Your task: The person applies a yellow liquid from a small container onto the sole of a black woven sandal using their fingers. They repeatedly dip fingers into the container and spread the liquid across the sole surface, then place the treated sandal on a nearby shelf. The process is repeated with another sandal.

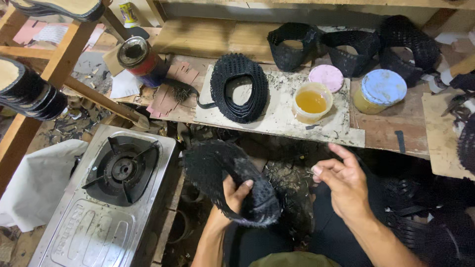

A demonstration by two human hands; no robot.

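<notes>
At the lower centre of the frame a black woven mesh shoe upper (227, 180) is gripped by the left hand (232, 195), thumb pressed over its rim. The right hand (344, 183) is held empty just right of it, fingers loosely curled and apart from the mesh. A firm grip near the rim is judged best, so the weave is kept from twisting. On the stained board (282, 116) above, an open tub of amber glue (311, 102) is seen beside another black woven upper (240, 88).

Your left hand (232, 195) grips the black woven upper (227, 180); right hand (344, 183) is just beside it, fingers half-curled, w/ nothing inside.
</notes>
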